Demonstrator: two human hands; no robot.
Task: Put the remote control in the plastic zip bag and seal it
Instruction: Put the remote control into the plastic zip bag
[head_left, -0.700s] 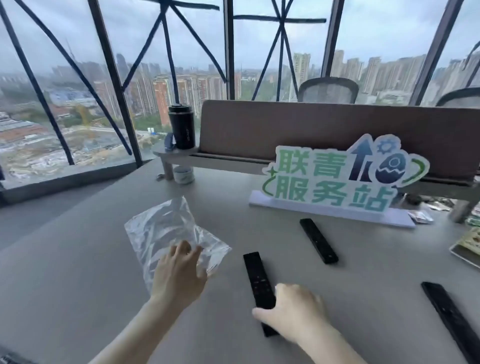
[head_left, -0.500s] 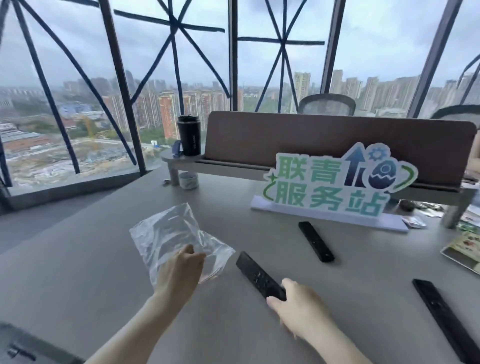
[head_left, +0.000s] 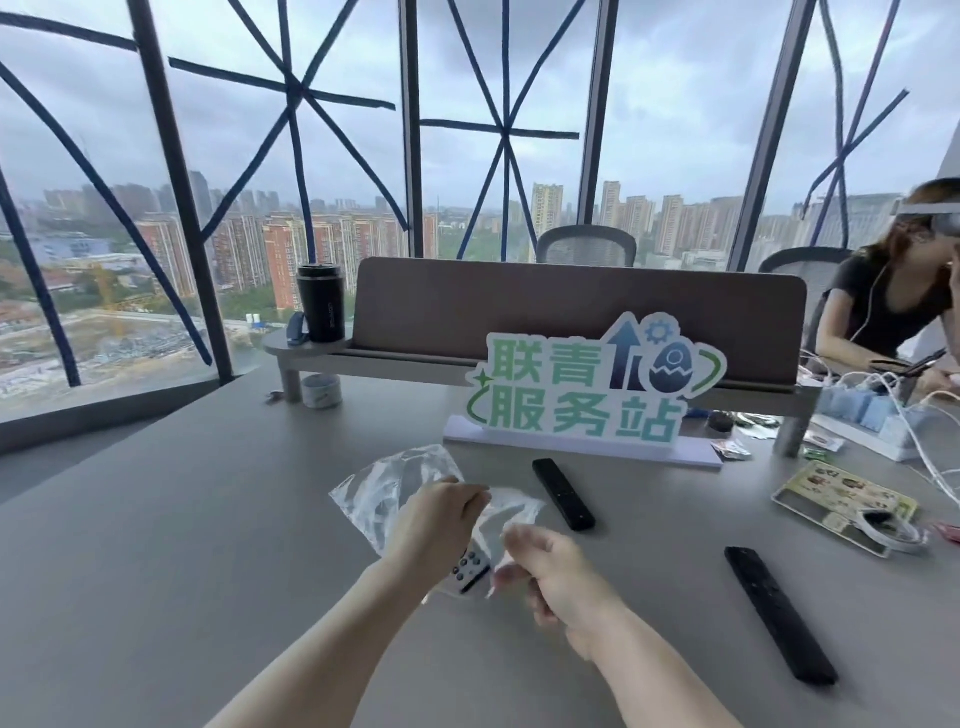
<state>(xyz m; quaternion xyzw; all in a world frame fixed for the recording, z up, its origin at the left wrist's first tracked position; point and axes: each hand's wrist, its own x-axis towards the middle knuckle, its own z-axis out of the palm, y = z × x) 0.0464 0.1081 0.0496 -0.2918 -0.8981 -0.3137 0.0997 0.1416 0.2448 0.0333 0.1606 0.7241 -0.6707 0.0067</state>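
The clear plastic zip bag (head_left: 379, 493) is lifted slightly off the grey table (head_left: 182, 545), and my left hand (head_left: 436, 525) is closed on its top edge. Just below that hand, one end of a remote control (head_left: 470, 569) shows its light face and dark buttons through the plastic. The rest of it is hidden behind my left hand. My right hand (head_left: 550, 577) is curled with its fingertips at that end of the remote and the bag's edge. This area is blurred.
Two more black remotes lie on the table, one (head_left: 563, 493) beyond the bag and one (head_left: 779, 613) at the right. A green-lettered sign (head_left: 587, 395) stands behind. A tray (head_left: 841, 504), cables and a seated person (head_left: 893, 306) are at the right.
My right hand has carried the remote left to the bag, with its face now turned up. My left hand has raised the bag and moved it right, and the camera has tilted up.
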